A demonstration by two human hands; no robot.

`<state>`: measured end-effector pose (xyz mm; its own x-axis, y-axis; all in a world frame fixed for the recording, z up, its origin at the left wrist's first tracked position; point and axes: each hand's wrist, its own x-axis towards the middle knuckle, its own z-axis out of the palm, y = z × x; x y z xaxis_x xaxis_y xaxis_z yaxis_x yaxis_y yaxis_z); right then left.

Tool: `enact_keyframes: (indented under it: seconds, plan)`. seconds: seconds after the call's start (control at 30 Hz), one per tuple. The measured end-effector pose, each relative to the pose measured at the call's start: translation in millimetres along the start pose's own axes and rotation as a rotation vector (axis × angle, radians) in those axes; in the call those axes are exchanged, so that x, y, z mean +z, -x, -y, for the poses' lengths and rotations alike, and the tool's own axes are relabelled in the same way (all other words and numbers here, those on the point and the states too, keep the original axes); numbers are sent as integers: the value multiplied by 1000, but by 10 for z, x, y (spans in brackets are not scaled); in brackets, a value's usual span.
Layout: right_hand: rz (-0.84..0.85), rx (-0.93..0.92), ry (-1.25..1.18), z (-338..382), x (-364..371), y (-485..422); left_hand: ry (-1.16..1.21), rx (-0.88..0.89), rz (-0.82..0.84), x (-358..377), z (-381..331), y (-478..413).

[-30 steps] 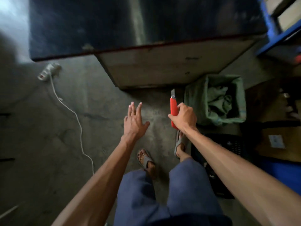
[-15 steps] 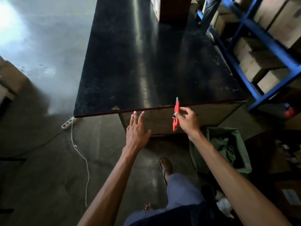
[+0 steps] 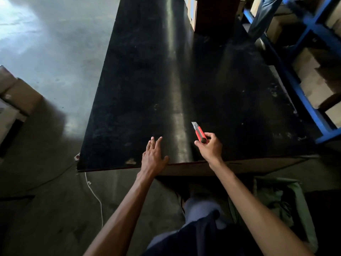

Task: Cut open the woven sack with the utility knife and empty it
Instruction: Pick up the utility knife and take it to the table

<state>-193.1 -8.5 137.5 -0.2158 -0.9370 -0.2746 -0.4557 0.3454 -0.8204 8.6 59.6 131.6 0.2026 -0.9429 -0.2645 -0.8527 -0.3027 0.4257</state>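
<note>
dark counter [image 3: 147,71], blue shelving [image 3: 304,100] right; right hand [image 3: 210,147] grip clamps utility knife [image 3: 200,133] near front edge, left hand [image 3: 153,156] spread empty.

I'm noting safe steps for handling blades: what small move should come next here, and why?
Probably lower the utility knife onto the black tabletop and let go. The right hand holds it above the bare top with the blade out, while the left hand is open and empty at the table's near edge. The green woven sack sits open on the floor to the right.
</note>
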Motion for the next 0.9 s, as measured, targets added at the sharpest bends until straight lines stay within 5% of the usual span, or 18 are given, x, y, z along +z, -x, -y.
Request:
enact_keyframes:
  seconds: [0.23, 0.9]
  plan:
    - [-93, 3, 137, -254, 369, -648, -68, -64, 147, 275, 65, -715]
    - [-217, -18, 396, -619, 800, -1158, -185, -195, 130, 802, 68, -1151]
